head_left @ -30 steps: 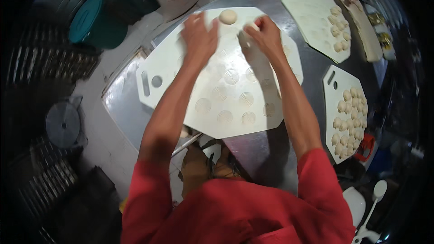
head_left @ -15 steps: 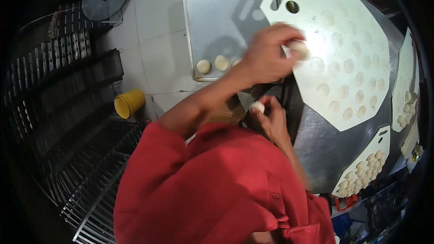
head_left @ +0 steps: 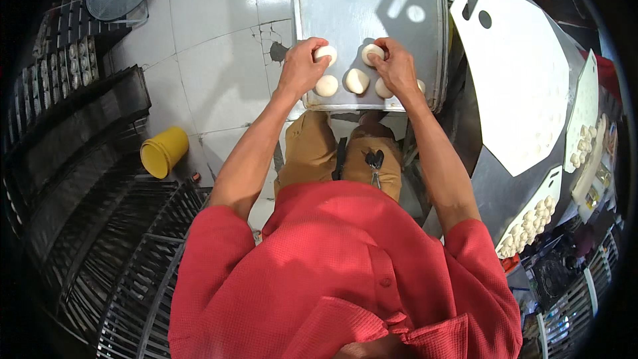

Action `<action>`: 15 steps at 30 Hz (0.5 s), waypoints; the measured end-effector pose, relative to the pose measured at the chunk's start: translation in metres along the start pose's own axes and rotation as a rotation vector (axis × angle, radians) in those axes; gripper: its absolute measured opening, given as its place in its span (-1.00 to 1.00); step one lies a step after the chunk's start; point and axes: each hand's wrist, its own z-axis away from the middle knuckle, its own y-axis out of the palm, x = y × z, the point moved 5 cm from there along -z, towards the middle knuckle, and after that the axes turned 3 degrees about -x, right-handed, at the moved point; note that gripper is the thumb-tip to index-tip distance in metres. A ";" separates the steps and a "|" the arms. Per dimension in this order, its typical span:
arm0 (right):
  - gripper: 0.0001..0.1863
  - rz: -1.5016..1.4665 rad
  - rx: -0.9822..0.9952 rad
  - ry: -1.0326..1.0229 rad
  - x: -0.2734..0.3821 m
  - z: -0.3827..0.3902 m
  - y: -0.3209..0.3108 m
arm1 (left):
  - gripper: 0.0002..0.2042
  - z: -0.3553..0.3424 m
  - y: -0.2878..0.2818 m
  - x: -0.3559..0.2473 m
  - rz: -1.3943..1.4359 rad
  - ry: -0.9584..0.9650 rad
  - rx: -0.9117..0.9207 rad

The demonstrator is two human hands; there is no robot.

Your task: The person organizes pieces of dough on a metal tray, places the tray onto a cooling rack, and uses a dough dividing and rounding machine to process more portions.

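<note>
Head view: my left hand (head_left: 300,66) and right hand (head_left: 397,66) each pinch a pale round dough ball (head_left: 325,54) onto the flat metal tray (head_left: 365,0); next, I judge, release beside the others.

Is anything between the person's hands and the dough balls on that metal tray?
Nothing visible. The left hand already touches one dough ball and the right hand another, both on the metal tray.

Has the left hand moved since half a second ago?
Yes. The left hand has gone from the white board to the metal tray, where it holds a dough ball.
</note>
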 end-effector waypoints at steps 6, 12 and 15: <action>-0.62 0.102 -0.098 -0.052 -0.006 0.000 0.002 | -0.70 -0.014 0.002 0.005 0.113 -0.043 0.099; -0.64 0.116 -0.154 -0.068 -0.006 0.002 0.002 | -0.71 -0.015 -0.001 -0.005 0.232 -0.034 0.056; -0.61 0.133 -0.175 -0.158 -0.005 0.002 0.002 | -0.72 -0.025 0.002 -0.001 0.101 0.022 0.084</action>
